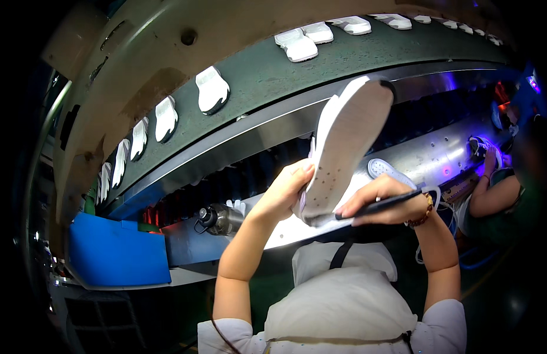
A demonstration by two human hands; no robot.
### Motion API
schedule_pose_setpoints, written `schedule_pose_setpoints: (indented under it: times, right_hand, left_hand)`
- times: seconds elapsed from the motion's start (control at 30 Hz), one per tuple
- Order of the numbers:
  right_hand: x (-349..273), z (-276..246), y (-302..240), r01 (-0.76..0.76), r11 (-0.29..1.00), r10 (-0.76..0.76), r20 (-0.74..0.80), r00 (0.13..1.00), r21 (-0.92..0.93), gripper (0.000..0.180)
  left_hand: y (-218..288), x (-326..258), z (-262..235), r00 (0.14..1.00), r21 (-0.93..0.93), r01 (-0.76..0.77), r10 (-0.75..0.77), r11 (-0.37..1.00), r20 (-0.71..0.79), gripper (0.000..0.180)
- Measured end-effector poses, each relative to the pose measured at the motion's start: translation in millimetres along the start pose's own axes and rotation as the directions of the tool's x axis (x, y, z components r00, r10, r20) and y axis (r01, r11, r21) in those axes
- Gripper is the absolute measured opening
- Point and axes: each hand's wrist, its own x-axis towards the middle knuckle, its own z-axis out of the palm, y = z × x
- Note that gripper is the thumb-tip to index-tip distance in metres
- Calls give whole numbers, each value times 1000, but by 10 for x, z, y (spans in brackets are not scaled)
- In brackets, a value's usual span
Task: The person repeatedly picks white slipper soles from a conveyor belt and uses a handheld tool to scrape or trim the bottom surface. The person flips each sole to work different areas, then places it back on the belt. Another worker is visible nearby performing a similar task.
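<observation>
White shoe (344,153) at centre frame, sole up, gripped in our left hand (283,192); our right hand (382,200) clamps a pen (380,206) at its heel, marking apparently unfinished.

You get a dim scene, violet glow at right, overhead glare on the white shoe sole (347,147), black fisheye corners, bent edges.

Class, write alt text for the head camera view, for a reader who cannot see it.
A person's left hand holds a white shoe sole-up while the right hand touches a black pen-like tool to its heel end. Behind, more white shoes ride a curved green conveyor; another worker's arm shows at right.
</observation>
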Motion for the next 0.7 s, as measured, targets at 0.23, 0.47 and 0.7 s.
schedule_pose_setpoints:
  times: [0.23,0.47,0.7]
  right_hand:
    - [-11,-185,-175,-33,999,34,22,999,-15,18]
    - [-55,-297,-267,-27,999,34,185,982,-45,17]
    - [-269,-214,-146,-39,990,59,147,987,-138,18]
  left_hand:
    - [-12,-76,10,975,-188,205,-185,961,119,69]
    - [-45,-102,-107,892,-137,437,-409,889,193,53]
    - [-179,-144,-232,939,-389,334,-341,859,52,34]
